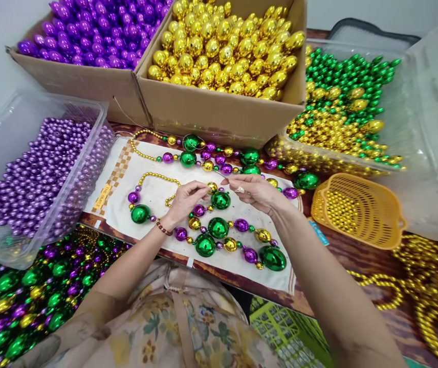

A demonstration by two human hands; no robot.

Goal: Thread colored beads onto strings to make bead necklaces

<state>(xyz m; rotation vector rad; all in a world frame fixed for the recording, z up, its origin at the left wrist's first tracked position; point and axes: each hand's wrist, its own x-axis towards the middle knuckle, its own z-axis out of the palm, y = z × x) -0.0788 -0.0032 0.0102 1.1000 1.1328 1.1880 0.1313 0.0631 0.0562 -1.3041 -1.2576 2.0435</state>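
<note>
My left hand (186,200) and my right hand (255,193) meet over a white cloth (142,176), fingertips almost touching. Between them a small gold bead (212,186) sits at the left fingertips, and the right fingers pinch something thin and pale, perhaps a needle or string end. A strand of green, purple and gold beads (219,227) lies looped on the cloth under and around both hands. A beaded bracelet circles my left wrist.
Cardboard boxes of purple beads (92,30) and gold beads (226,46) stand at the back. A clear tub of small purple beads (35,174) is left, a tub of green and gold beads (342,107) right, a yellow basket (360,209) beside it. Finished strands pile at bottom left (19,296).
</note>
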